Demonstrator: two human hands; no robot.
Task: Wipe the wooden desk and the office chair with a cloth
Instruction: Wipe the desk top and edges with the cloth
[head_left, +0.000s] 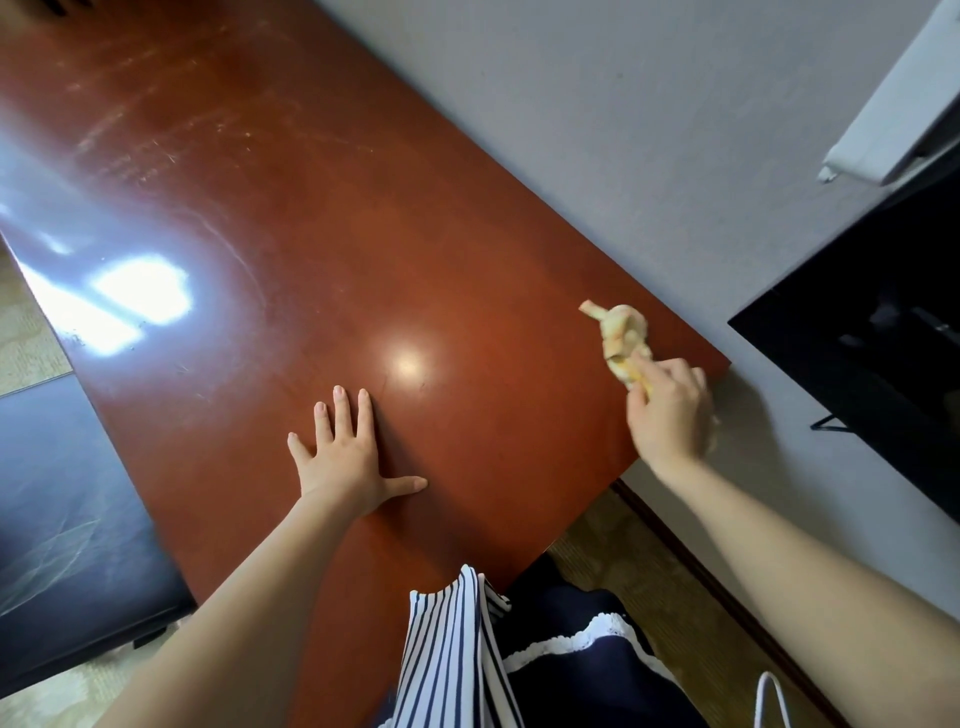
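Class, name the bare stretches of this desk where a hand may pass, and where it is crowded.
Bare: the desk between the left hand and the cloth, and its scuffed far half. Crowded: the corner by the wall, where the right hand grips the cloth.

I can read no text, label, brand, number or sign here: none on the glossy reddish-brown wooden tabletop (311, 234), none on the crumpled yellow cloth (621, 332) that my right grip (670, 410) holds, none on the flat black screen (872, 338) by the wall.
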